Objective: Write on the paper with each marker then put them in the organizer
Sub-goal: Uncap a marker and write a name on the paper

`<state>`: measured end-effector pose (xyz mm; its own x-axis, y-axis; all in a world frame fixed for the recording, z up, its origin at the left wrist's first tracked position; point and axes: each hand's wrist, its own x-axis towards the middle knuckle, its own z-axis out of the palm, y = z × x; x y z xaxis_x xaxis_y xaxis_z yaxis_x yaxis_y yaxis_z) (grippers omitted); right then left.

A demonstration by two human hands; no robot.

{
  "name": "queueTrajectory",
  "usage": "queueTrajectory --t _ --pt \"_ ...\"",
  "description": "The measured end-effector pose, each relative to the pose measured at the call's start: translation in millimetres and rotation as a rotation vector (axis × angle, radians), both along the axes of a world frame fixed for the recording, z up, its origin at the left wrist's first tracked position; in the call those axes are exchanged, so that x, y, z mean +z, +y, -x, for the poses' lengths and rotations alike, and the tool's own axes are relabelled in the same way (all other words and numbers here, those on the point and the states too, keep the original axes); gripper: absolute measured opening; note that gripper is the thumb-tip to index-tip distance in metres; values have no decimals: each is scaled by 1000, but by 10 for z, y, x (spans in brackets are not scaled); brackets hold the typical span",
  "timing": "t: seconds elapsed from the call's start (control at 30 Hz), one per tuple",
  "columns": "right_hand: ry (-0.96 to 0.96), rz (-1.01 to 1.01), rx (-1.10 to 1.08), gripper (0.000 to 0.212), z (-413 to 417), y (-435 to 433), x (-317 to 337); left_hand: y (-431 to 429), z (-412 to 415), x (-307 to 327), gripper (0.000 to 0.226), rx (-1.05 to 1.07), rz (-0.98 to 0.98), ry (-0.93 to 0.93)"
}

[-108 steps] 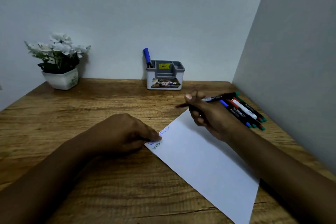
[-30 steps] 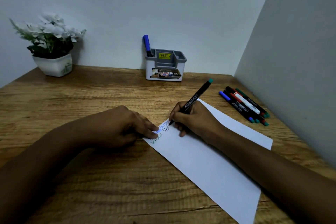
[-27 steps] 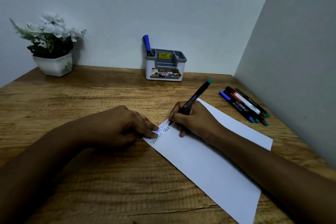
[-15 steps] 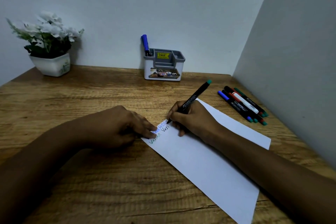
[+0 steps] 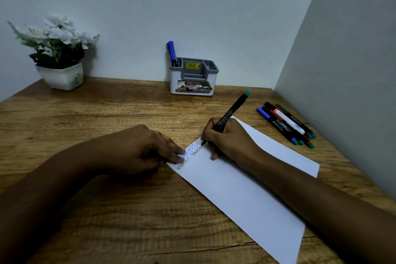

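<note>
Over the paper (image 5: 246,188), right hand (image 5: 229,141) pinches marker (image 5: 230,115) tilted.

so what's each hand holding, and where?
Right hand grips the marker low on its barrel, near the tip. Left hand holds nothing; it presses the paper down at its corner.

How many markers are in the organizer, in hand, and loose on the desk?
In the organizer: 1 blue-capped marker
In the right hand: 1 teal-ended marker
In the loose pile: at least 4, overlapping
Total: at least 6
</note>
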<state>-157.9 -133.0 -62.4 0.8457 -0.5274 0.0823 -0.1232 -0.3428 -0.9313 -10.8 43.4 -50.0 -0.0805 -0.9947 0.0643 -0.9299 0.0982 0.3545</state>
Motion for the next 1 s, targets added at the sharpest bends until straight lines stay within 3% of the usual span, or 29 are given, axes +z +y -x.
queueTrajectory --t 0.3,0.4,0.53,0.67,0.77,0.83,1.0 --pt "0 -17 -8 12 -3 22 22 0 2 0 42 -1 3 17" --pt "11 -33 -38 20 -5 9 27 3 15 9 41 4 10 33" --pt "-100 -270 -63 27 9 -23 67 5 38 26 39 26 14 31" --pt "-139 -402 -8 22 33 -68 107 -3 55 44 34 133 129 -36" --pt "-169 -435 31 19 34 -79 123 8 87 52 24 203 350 -4" --pt "-216 -443 43 18 45 -91 157 3 151 46 16 269 498 136" --pt "-274 -297 76 15 92 -123 220 -95 304 57 21 430 610 931"
